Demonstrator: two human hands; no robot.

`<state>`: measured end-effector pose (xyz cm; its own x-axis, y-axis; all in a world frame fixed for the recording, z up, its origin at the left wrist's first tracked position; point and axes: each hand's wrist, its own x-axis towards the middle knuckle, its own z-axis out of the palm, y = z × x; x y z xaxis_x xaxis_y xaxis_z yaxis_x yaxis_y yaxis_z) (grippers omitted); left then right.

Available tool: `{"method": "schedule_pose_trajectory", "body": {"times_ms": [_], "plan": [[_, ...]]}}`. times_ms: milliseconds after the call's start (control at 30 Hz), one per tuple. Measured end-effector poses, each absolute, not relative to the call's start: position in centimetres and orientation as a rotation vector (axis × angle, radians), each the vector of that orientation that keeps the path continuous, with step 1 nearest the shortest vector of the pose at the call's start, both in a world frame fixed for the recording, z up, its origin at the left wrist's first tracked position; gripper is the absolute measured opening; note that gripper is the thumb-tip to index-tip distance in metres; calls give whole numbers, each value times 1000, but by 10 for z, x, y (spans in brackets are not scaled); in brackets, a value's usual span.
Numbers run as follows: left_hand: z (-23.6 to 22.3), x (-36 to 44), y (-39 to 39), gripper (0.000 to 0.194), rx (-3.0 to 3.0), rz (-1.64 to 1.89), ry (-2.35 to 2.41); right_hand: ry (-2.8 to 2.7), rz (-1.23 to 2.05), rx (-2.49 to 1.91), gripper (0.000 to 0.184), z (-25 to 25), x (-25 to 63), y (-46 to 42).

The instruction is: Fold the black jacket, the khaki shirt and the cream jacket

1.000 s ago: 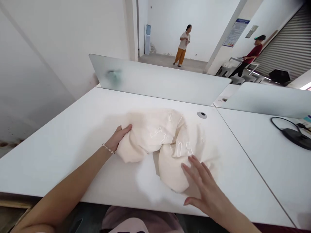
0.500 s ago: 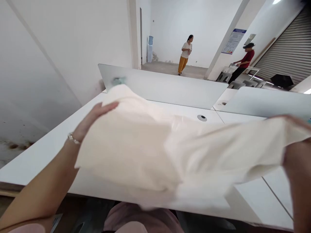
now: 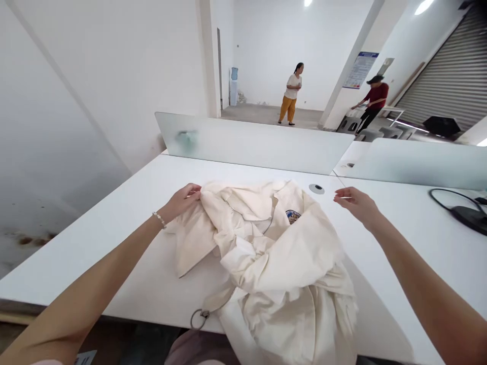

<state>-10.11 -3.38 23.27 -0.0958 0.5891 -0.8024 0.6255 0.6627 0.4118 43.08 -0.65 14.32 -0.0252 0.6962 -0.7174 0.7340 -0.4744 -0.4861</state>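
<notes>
A cream jacket (image 3: 292, 258) lies crumpled across the white desk, its lower part hanging over the front edge. Near its collar sits a round blue-and-gold badge (image 3: 292, 217). A strap with a metal ring (image 3: 198, 319) sticks out at the desk's front edge. My left hand (image 3: 186, 197), with a beaded bracelet on the wrist, is closed on the cloth at the jacket's upper left. To the right of the jacket, my right hand (image 3: 353, 203) hovers over the desk, apart from the cloth, fingers stretched forward and holding nothing.
A frosted divider (image 3: 254, 142) runs along the back of the desk (image 3: 137, 203), with a round cable hole (image 3: 316, 188) before it. A black device with a cable (image 3: 470, 218) lies at right. Two people (image 3: 291, 94) are farther back, one beside grey stools (image 3: 371, 134).
The jacket, spread in the air between both hands before, has dropped onto the desk in folds. My right hand has let go and moved left; my left hand has shifted slightly right.
</notes>
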Motion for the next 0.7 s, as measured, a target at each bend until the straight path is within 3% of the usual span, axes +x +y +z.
{"method": "schedule_pose_trajectory", "body": {"times_ms": [200, 333, 467, 600, 700], "plan": [[237, -66, -38, 63, 1469, -216, 1571, 1660, -1862, 1798, 40, 192, 387, -57], [222, -45, -33, 79, 1698, -304, 1471, 1793, -1850, 1549, 46, 204, 361, -77], [194, -29, -11, 69, 1781, -424, 1400, 1793, -1800, 1445, 42, 194, 358, -76], [167, -15, 11, 62, 1784, -680, 1244, 1683, -1816, 1502, 59, 189, 372, -72], [153, -14, 17, 44, 1715, -779, 1201, 1645, -1738, 1681, 59, 187, 414, -74]]}}
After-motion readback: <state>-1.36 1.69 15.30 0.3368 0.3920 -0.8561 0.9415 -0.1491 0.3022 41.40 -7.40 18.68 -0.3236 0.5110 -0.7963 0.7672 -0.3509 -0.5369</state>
